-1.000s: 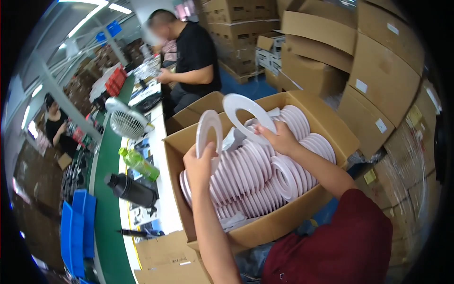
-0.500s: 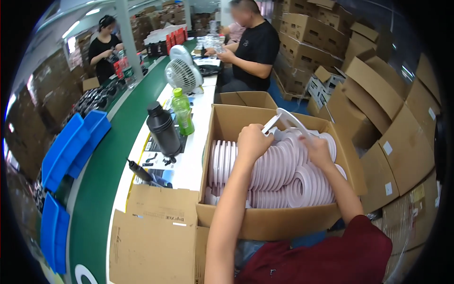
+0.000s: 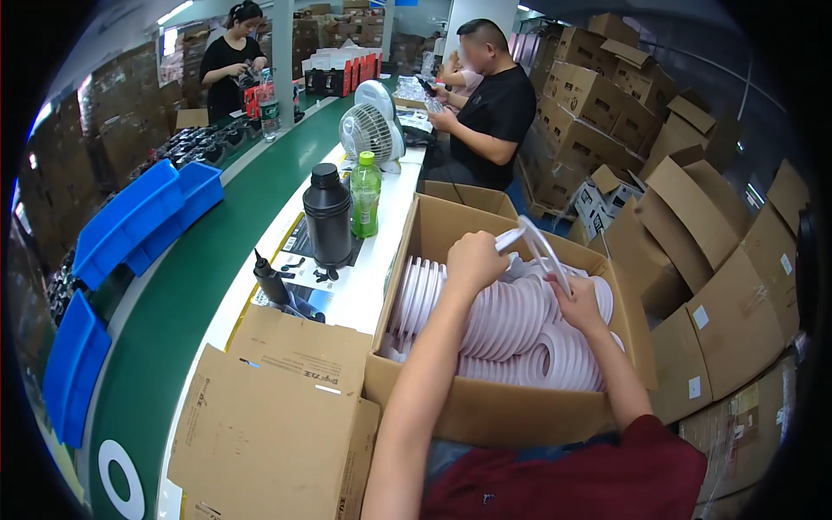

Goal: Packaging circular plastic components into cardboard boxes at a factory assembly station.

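Observation:
Over an open cardboard box point(image 3: 485, 407), both my hands hold thin white ring-shaped pieces. My left hand point(image 3: 475, 264) is closed on a narrow white edge on the box's far side. My right hand point(image 3: 576, 303) pinches the near end of a white ring point(image 3: 542, 251) that stands tilted. Whether the two hands grip one ring or two touching ones, I cannot tell. Beneath them, rows of stacked pale, pinkish-white rings point(image 3: 511, 321) fill the box, most on edge. My forearms hide part of the stacks.
On the white table left of the box are a dark bottle point(image 3: 328, 217), a green bottle point(image 3: 366, 199), a fan point(image 3: 371, 130) and a flattened carton point(image 3: 269, 416). Beyond runs a green conveyor point(image 3: 173, 364) carrying a white ring point(image 3: 121, 479). Blue bins point(image 3: 130, 217) and co-workers point(image 3: 494, 104) are farther off.
The view has shifted, showing more of the white ring on the conveyor. My hands stay over the box, and the right hand's grip at the ring's near end is clearer.

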Tool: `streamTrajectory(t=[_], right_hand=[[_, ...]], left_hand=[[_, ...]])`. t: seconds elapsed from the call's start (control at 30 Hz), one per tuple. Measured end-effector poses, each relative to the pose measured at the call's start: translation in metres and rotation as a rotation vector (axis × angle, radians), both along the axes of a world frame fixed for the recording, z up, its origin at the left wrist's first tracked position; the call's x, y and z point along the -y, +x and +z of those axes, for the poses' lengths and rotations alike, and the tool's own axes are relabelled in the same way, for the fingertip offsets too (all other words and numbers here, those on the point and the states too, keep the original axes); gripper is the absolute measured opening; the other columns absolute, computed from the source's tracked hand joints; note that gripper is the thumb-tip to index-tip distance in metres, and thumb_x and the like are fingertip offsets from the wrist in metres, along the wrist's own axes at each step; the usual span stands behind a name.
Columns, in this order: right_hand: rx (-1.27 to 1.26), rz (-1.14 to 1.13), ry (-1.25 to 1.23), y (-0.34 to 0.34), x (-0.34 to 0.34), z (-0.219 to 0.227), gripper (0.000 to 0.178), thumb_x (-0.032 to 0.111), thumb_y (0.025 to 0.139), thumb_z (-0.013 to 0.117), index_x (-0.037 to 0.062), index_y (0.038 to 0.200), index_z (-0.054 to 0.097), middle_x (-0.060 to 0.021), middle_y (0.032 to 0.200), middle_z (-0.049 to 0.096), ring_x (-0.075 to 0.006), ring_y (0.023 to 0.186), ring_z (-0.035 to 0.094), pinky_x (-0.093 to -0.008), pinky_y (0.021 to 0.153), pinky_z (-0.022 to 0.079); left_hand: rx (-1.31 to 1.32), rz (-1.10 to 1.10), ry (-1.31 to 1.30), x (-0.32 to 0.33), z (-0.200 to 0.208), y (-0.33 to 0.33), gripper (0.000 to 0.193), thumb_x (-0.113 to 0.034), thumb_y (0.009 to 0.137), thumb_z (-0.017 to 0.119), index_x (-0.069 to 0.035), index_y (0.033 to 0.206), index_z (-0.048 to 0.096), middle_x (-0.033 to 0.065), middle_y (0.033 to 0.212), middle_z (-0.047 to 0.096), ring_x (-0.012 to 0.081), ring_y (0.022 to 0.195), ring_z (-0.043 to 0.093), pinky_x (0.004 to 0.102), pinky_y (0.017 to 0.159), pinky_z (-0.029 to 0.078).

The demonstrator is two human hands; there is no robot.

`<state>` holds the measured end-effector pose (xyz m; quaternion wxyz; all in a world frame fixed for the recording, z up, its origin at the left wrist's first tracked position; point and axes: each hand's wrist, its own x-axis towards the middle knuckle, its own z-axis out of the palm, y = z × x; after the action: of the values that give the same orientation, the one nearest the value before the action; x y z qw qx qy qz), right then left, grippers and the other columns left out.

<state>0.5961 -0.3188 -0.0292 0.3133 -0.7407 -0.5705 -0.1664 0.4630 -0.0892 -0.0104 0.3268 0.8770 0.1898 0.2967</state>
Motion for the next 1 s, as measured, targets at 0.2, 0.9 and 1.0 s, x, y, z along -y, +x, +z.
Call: streamTrajectory(t=[0.2, 0.9, 1.0], right_hand=[[-0.206, -0.173, 0.352, 0.011, -0.002, 0.001, 0.017, 0.01, 0.091, 0.066, 0.0022, 0.104, 0.073, -0.0138, 0.095, 0.075, -0.022, 0.088, 0.072, -0.0325, 0.083, 0.053], [-0.326, -0.25, 0.158, -0.004, -0.016, -0.005, 0.02, 0.007, 0.091, 0.061, -0.0009, 0.104, 0.072, -0.0152, 0.094, 0.075, -0.022, 0.088, 0.072, -0.0349, 0.08, 0.053], [-0.28, -0.26, 0.102, 0.005, -0.011, -0.007, 0.017, 0.005, 0.089, 0.061, -0.0014, 0.1, 0.072, -0.0143, 0.091, 0.075, -0.0222, 0.088, 0.071, -0.0357, 0.079, 0.053]], left_hand=[[0.115, -0.029, -0.024, 0.002, 0.003, 0.003, 0.019, -0.021, 0.076, 0.068, -0.005, 0.083, 0.076, 0.0208, 0.077, 0.07, 0.0387, 0.076, 0.069, 0.0455, 0.077, 0.056], [0.308, -0.19, 0.41, 0.031, 0.004, 0.016, 0.015, -0.005, 0.071, 0.07, -0.003, 0.083, 0.062, 0.0139, 0.077, 0.065, 0.0332, 0.068, 0.063, 0.0437, 0.064, 0.051], [0.79, -0.088, 0.363, 0.036, 0.011, 0.015, 0.009, -0.006, 0.071, 0.065, -0.005, 0.077, 0.059, 0.0148, 0.069, 0.061, 0.0338, 0.065, 0.062, 0.0438, 0.062, 0.049]])
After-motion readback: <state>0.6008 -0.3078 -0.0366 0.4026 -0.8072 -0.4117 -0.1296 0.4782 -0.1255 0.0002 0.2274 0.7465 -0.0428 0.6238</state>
